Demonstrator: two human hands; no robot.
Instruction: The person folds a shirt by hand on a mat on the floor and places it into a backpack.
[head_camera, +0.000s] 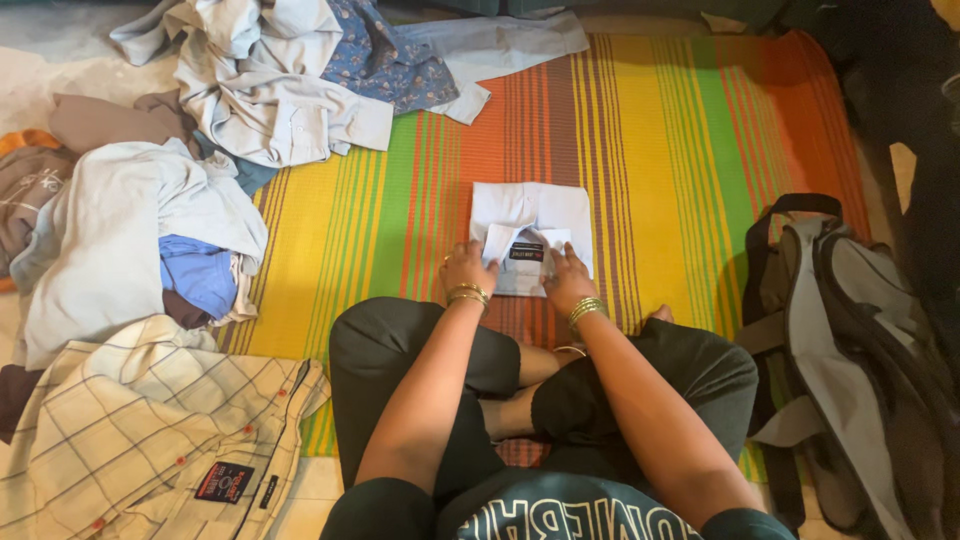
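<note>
On the striped mat (650, 150), a white folded shirt (530, 215), collar up.

One head-worn camera looks steeply down, close over the striped mat (650, 150).

Striped mat on a pale floor
The bright mat (660, 150) spreads orange, yellow and green; pale floor (40, 60) shows at left; dim shadow at right.

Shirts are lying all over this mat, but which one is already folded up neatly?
The pale blue shirt under both hands, left hand and right hand. It forms a compact rectangle, collar toward the person; the others lie crumpled or spread loosely at the left.
</note>
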